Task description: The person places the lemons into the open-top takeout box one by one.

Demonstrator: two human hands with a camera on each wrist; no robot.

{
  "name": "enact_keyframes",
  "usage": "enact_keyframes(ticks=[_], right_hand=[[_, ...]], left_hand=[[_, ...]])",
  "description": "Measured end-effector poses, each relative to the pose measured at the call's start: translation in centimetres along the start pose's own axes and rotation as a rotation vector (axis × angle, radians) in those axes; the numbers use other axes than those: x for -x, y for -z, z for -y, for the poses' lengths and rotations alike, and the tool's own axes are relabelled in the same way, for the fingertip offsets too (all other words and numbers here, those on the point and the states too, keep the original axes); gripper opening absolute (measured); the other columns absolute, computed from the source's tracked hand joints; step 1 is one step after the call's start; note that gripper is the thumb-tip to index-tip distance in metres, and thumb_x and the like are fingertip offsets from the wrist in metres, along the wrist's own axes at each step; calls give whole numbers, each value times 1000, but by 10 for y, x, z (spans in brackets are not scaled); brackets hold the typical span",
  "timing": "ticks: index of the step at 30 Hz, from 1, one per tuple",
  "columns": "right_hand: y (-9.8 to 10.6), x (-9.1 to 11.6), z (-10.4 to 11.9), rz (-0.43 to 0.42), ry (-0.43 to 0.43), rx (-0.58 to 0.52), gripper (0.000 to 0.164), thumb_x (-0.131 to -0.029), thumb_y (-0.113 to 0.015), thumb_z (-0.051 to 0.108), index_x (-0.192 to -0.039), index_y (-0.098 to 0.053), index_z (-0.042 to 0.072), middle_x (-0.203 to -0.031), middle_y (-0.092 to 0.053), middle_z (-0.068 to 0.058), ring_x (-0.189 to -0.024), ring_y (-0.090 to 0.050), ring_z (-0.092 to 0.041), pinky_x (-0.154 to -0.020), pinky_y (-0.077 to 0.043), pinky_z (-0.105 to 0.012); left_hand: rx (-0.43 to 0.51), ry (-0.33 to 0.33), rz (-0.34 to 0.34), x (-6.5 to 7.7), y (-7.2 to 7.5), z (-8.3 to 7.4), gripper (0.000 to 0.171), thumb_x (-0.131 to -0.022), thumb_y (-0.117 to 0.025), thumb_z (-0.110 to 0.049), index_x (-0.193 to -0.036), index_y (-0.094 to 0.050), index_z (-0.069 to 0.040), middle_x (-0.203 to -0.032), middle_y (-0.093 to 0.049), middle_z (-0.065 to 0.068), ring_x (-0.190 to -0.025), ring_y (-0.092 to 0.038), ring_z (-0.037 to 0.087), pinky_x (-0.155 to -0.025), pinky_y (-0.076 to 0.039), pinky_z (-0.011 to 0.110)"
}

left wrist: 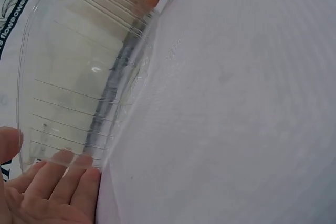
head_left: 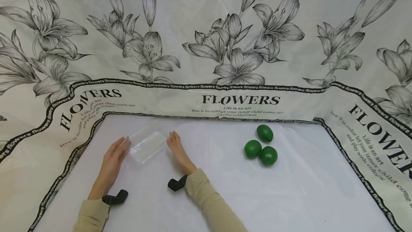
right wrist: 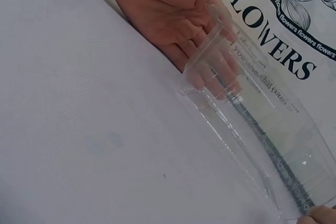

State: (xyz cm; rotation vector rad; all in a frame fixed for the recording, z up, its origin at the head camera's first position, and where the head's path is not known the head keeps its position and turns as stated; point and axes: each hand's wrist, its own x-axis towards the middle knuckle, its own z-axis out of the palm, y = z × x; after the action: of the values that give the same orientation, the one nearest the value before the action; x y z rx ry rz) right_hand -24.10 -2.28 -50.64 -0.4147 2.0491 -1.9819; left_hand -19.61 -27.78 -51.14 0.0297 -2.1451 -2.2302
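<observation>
A clear, see-through plastic container (head_left: 148, 148) with ribbed walls is held between both hands, left of the middle of the table. My left hand (head_left: 113, 156) holds its left end; in the left wrist view the fingers (left wrist: 63, 182) lie against the end wall, with the thumb by the rim. At the opposite end my right hand (head_left: 180, 155) holds the container, its fingers (right wrist: 229, 69) showing through the clear plastic in the right wrist view. The container looks tilted in both wrist views. Whether its base touches the table cannot be told.
Three smooth green rounded objects, one egg-shaped (head_left: 265, 133) and two rounder (head_left: 253, 149), sit close together on the right of the white table (head_left: 305, 189). A flower-printed cloth (head_left: 180, 103) rises behind and along the sides. Black devices (head_left: 116, 197) are on both wrists.
</observation>
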Motion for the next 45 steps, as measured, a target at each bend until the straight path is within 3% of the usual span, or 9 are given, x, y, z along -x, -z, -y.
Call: enact_keyframes(ticks=[3, 13, 24, 36, 40, 45], right_hand=[[-4, -2, -1, -13, 25, -12, 65, -108, -34, 31, -157, -4, 0, -164, -12, -17, -151, -12, -32, -123, -12, -46], [-8, -3, -3, -64, 57, 54, 57, -107, -37, 18, -155, -13, -3, -162, -18, -21, -150, -14, -34, -123, -14, -45], [3, 5, 0, -50, 22, 124, 54, -107, -38, 20, -153, -19, 1, -159, -24, -20, -148, -21, -35, -122, -19, -47], [30, 14, 1, -39, 12, 140, 52, -108, -32, 17, -154, -16, -2, -159, -25, -21, -147, -21, -38, -121, -21, -49], [42, 22, 7, -41, -1, 139, 51, -108, -30, 15, -153, -16, -3, -159, -24, -23, -147, -20, -39, -121, -20, -50], [60, 27, 7, -38, -14, 139, 49, -108, -30, 14, -152, -18, -3, -159, -25, -22, -148, -19, -37, -121, -19, -51]], left_hand=[[-26, -12, -5, 1, -1, 1, 68, -107, -45, -33, -155, -15, 3, -160, -25, 22, -144, -35, 16, -111, -35, 16], [-93, -28, 42, 6, -1, 0, 63, -108, -41, -35, -154, -20, 3, -157, -31, 23, -147, -28, 23, -110, -35, 14], [-60, -49, 89, 9, 0, 3, 54, -107, -46, -28, -144, -36, 10, -151, -43, 18, -134, -44, 2, -107, -38, 14], [-157, -21, 109, 7, -20, -1, 51, -104, -53, -27, -138, -47, 10, -142, -53, 19, -119, -55, -6, -99, -45, 14], [-184, -13, 113, 9, -32, -1, 49, -103, -57, -26, -136, -51, 8, -140, -54, 21, -115, -56, -6, -95, -47, 12], [-266, 4, 121, 14, -48, -4, 45, -99, -63, -29, -132, -59, 2, -134, -61, 15, -112, -57, -6, -90, -47, 10]])
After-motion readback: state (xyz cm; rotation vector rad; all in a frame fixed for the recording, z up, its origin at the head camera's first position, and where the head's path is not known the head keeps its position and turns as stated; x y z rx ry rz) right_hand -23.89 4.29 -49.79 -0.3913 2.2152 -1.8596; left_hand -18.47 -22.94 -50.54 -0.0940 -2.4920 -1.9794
